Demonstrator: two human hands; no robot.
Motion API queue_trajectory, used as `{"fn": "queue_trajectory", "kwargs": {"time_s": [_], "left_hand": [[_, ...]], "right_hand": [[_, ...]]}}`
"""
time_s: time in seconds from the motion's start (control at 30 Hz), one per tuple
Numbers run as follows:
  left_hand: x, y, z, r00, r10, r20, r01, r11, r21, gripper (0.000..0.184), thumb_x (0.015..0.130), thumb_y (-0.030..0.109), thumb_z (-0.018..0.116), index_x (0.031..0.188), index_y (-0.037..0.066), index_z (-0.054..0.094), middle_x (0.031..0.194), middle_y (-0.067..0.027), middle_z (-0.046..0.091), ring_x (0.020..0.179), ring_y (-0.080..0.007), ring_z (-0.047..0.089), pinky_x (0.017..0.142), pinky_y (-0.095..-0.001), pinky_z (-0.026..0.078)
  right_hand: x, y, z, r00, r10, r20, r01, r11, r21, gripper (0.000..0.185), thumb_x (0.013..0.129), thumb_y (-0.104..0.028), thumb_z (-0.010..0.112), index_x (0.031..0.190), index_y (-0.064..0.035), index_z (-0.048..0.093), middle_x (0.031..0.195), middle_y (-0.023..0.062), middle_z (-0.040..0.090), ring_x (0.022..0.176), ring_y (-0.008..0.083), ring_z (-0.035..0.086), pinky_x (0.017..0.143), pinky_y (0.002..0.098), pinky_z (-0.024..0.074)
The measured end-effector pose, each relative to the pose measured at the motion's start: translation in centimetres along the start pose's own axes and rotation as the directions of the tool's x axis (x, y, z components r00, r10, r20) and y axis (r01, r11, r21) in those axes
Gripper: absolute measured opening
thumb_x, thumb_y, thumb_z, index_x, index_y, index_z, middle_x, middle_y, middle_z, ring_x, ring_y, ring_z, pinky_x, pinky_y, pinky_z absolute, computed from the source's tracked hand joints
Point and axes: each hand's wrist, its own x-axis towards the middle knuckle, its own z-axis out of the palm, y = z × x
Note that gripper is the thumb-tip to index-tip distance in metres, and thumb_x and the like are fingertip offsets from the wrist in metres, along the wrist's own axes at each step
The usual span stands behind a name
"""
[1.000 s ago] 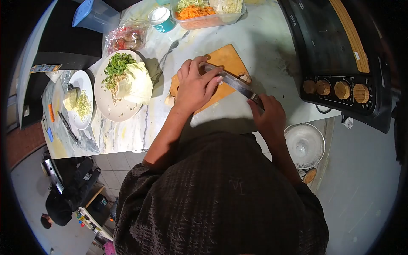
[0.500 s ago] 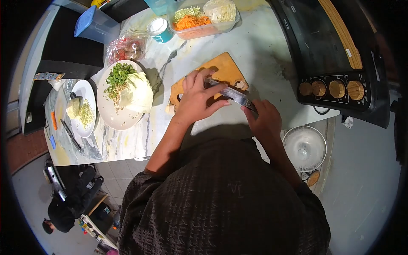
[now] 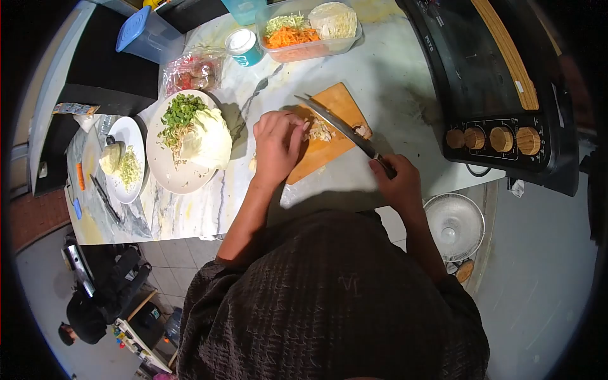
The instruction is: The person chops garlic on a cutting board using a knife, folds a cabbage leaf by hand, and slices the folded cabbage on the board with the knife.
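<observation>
Curling left hand (image 3: pixel 276 140) over board (image 3: pixel 309 163)

A kitchen or other cooking space — an oven (image 3: pixel 491 76) with wooden knobs (image 3: pixel 501 139), a cutting board (image 3: pixel 326 149) and plates of chopped vegetables (image 3: pixel 180 114) share the marble-patterned desk (image 3: pixel 392 82).

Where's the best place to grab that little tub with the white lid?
I'd grip the tub around its blue-green wall, just under the white lid, coming from the near side. It looks round and stands upright, with the plastic bag and clear container close on either side.
</observation>
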Motion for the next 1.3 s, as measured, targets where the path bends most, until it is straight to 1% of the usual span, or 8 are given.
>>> {"fn": "queue_trajectory", "kwargs": {"time_s": [0.07, 0.3, 0.37, 0.6, 0.77, 0.87, 0.97, 1.3], "left_hand": [[-0.2, -0.3, 0.1, 0.999, -0.034, 0.008, 0.034, 0.999, -0.023, 0.013, 0.083, 0.009, 0.073, 0.093, 0.009, 0.065, 0.096, -0.0058, 0.065, 0.098, -0.0284, 0.057, 0.087, -0.0388, 0.039], [-0.1, 0.1, 0.8, 0.998, -0.045, 0.046, 0.049, 0.994, -0.094, 0.009, 0.083, 0.008, 0.071, 0.091, 0.009, 0.067, 0.087, -0.0068, 0.066, 0.091, -0.0274, 0.061, 0.085, -0.0392, 0.042], [0.0, 0.3, 0.9, 0.999, -0.004, 0.045, 0.008, 0.996, -0.089, 0.008, 0.083, 0.008, 0.071, 0.089, 0.009, 0.067, 0.086, -0.0066, 0.066, 0.091, -0.0269, 0.061, 0.085, -0.0389, 0.042], [0.0, 0.3, 0.5, 0.986, -0.083, 0.147, 0.090, 0.995, -0.045, 0.008, 0.083, 0.013, 0.072, 0.090, 0.010, 0.069, 0.085, -0.0057, 0.066, 0.090, -0.0264, 0.061, 0.084, -0.0380, 0.040], [-0.4, -0.4, 0.9, 0.990, -0.059, 0.128, 0.055, 0.998, 0.036, 0.007, 0.086, 0.015, 0.069, 0.091, 0.010, 0.069, 0.088, -0.0058, 0.066, 0.090, -0.0261, 0.060, 0.083, -0.0378, 0.040], [-0.3, 0.0, 0.8, 0.992, -0.062, 0.110, 0.060, 0.998, 0.025, 0.009, 0.087, 0.015, 0.068, 0.095, 0.010, 0.069, 0.090, -0.0065, 0.066, 0.090, -0.0264, 0.059, 0.083, -0.0381, 0.040], [-0.3, 0.0, 0.6, 0.993, -0.069, 0.099, 0.066, 0.997, 0.027, 0.015, 0.086, 0.015, 0.068, 0.100, 0.011, 0.070, 0.089, -0.0053, 0.065, 0.090, -0.0270, 0.059, 0.083, -0.0383, 0.040], [0.1, 0.3, 0.4, 0.965, -0.056, 0.255, 0.028, 0.993, 0.114, 0.034, 0.085, 0.026, 0.072, 0.115, 0.012, 0.068, 0.111, -0.0052, 0.059, 0.107, -0.0256, 0.054, 0.092, -0.0395, 0.037]], "right_hand": [[0.1, 0.1, 0.0, 0.998, 0.056, 0.002, -0.056, 0.993, 0.107, 0.033, 0.086, -0.032, 0.074, 0.094, 0.0002, 0.069, 0.085, 0.0158, 0.066, 0.077, 0.0303, 0.066, 0.071, 0.0392, 0.0511], [0.8, 0.5, 0.5, 0.999, 0.046, 0.005, -0.046, 0.998, 0.036, 0.037, 0.089, -0.035, 0.071, 0.094, 0.0019, 0.070, 0.083, 0.0150, 0.069, 0.072, 0.0255, 0.066, 0.069, 0.0364, 0.0509], [1.1, 0.6, 0.5, 0.941, 0.275, 0.199, -0.318, 0.919, 0.231, 0.042, 0.092, -0.039, 0.067, 0.097, 0.0025, 0.071, 0.079, 0.0119, 0.070, 0.066, 0.0200, 0.063, 0.066, 0.0345, 0.0499], [1.2, 0.2, 0.0, 0.893, 0.324, 0.312, -0.418, 0.852, 0.313, 0.044, 0.094, -0.040, 0.064, 0.098, 0.0029, 0.071, 0.074, 0.0090, 0.068, 0.061, 0.0150, 0.059, 0.062, 0.0324, 0.0487], [1.4, 0.2, 0.7, 0.985, 0.158, 0.075, -0.165, 0.982, 0.093, 0.037, 0.092, -0.037, 0.067, 0.095, -0.0005, 0.071, 0.077, 0.0149, 0.069, 0.065, 0.0219, 0.066, 0.064, 0.0350, 0.0506], [1.7, -0.2, 1.2, 0.998, 0.021, -0.066, -0.022, 1.000, -0.010, 0.033, 0.089, -0.034, 0.071, 0.091, -0.0019, 0.070, 0.076, 0.0106, 0.066, 0.062, 0.0213, 0.060, 0.063, 0.0356, 0.0480], [2.0, -0.7, 1.3, 0.997, -0.017, -0.078, 0.002, 0.981, -0.196, 0.032, 0.087, -0.037, 0.072, 0.094, -0.0063, 0.068, 0.090, 0.0095, 0.065, 0.077, 0.0280, 0.065, 0.069, 0.0400, 0.0518], [2.8, -0.4, 2.1, 0.999, -0.049, -0.017, 0.040, 0.936, -0.351, 0.038, 0.081, -0.042, 0.075, 0.095, -0.0074, 0.067, 0.092, 0.0076, 0.064, 0.086, 0.0295, 0.063, 0.076, 0.0420, 0.0500]]}}
